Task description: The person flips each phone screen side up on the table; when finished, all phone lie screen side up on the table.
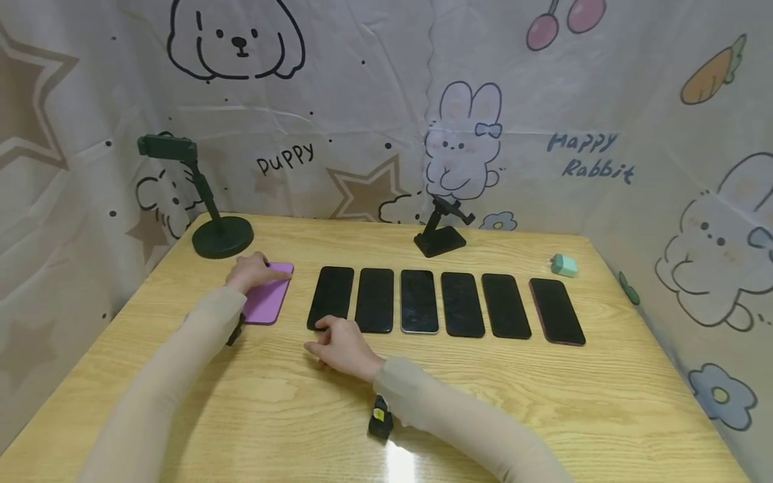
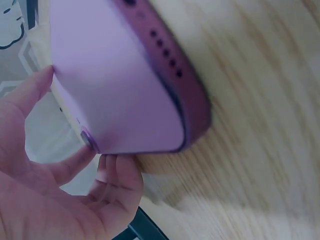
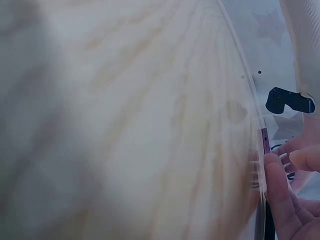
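Observation:
A purple phone (image 1: 266, 302) lies on the left of the table, its plain purple face up. My left hand (image 1: 249, 272) reaches over its far end and grips it by the edges. In the left wrist view, the fingertips (image 2: 120, 167) of that hand meet the phone's edge, near one corner. My right hand (image 1: 344, 345) hovers by the near end of the leftmost black phone (image 1: 332, 295), fingers loosely bent, nothing visibly held. Whether a fingertip touches that phone I cannot tell.
Several more dark-screened phones stretch rightward in a row, ending at a red-edged phone (image 1: 557, 312). Behind stand a dark green round-based stand (image 1: 222, 236) and a small black phone stand (image 1: 441, 240). A mint charger plug (image 1: 564, 265) lies at the back right. Printed curtains (image 1: 362, 80) enclose the table.

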The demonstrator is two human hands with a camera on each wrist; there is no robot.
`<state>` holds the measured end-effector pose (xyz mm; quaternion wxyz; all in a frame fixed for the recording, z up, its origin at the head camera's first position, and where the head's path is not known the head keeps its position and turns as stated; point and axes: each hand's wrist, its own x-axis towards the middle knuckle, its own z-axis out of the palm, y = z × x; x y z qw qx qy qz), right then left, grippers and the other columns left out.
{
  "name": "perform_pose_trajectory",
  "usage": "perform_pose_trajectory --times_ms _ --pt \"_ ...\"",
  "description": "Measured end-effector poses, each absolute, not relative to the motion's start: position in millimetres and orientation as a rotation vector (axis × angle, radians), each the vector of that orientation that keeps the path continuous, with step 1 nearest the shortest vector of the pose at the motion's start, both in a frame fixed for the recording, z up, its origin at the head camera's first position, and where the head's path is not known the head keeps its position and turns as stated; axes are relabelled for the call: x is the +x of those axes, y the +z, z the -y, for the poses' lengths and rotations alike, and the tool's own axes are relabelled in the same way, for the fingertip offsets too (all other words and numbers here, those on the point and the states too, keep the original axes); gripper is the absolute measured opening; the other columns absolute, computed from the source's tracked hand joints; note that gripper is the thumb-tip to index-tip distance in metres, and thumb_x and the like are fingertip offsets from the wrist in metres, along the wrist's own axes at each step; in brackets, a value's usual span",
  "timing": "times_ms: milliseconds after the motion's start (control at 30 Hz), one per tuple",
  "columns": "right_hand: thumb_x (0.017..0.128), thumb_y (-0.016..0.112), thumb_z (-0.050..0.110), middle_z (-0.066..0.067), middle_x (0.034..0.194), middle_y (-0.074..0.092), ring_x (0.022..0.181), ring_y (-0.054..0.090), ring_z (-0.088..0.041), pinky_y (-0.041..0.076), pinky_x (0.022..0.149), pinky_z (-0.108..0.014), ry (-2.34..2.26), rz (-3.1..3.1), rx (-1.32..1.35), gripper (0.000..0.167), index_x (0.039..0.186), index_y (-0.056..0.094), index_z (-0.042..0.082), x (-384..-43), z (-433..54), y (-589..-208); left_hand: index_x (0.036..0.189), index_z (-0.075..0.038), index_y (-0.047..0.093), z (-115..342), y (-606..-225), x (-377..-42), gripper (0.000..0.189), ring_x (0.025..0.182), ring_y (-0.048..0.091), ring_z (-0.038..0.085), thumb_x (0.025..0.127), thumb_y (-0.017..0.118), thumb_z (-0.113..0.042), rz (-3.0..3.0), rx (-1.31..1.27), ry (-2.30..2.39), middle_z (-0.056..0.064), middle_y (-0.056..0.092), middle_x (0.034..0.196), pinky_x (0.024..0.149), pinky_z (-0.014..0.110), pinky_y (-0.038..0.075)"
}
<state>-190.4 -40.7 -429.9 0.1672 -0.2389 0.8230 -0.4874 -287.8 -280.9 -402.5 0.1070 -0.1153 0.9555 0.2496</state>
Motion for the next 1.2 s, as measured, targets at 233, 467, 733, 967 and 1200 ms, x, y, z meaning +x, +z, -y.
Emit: perform_pose_trajectory --times_ms 233,467,733,967,1200 --pt "0.09 0.068 0.015 -0.002 0.072 0.066 0.049 0.062 -0.009 0.051 0.045 -0.022 -1.379 -2.324 -0.704 0.051 0.133 0.05 -0.008 -189.5 51.2 -430.4 0.129 0.006 0.045 279.5 -398.7 -285.3 0.069 0.108 0.048 0.038 0.088 0.061 -0.046 -2.778 -0.361 0.756 0.032 0.047 0.129 0.09 0.049 0.045" --pt "0.089 0.069 0.015 -0.001 0.069 0.065 0.049 0.063 -0.01 0.052 0.047 -0.022 -1.414 -2.299 -0.638 0.054 0.133 0.05 -0.007 -191.1 58.6 -429.8 0.132 0.008 0.042 280.5 -399.6 -284.5 0.07 0.107 0.049 0.037 0.089 0.063 -0.043 -2.763 -0.355 0.82 0.033 0.046 0.13 0.088 0.047 0.048" --pt "0.087 0.071 0.014 0.0 0.072 0.065 0.05 0.063 -0.011 0.051 0.046 -0.022 -1.444 -2.33 -0.543 0.051 0.131 0.053 -0.006 -193.1 65.9 -430.1 0.132 0.009 0.041 285.1 -401.7 -282.8 0.07 0.107 0.05 0.037 0.088 0.065 -0.041 -2.758 -0.346 0.825 0.034 0.046 0.13 0.089 0.047 0.049" --pt "0.087 0.071 0.014 0.0 0.069 0.068 0.049 0.063 -0.011 0.051 0.046 -0.022 -1.421 -2.344 -0.509 0.052 0.131 0.053 -0.006 -192.9 76.4 -428.3 0.13 0.008 0.044 286.2 -403.1 -282.7 0.069 0.106 0.051 0.037 0.088 0.066 -0.042 -2.787 -0.336 0.816 0.032 0.049 0.128 0.089 0.047 0.048" --pt "0.086 0.071 0.01 -0.007 0.068 0.07 0.05 0.064 -0.012 0.052 0.046 -0.022 -1.442 -2.346 -0.51 0.049 0.129 0.054 -0.009 -196.7 79.6 -430.0 0.13 0.007 0.043 284.7 -400.9 -280.7 0.068 0.102 0.051 0.035 0.088 0.066 -0.041 -2.781 -0.352 0.825 0.032 0.049 0.127 0.079 0.041 0.051"
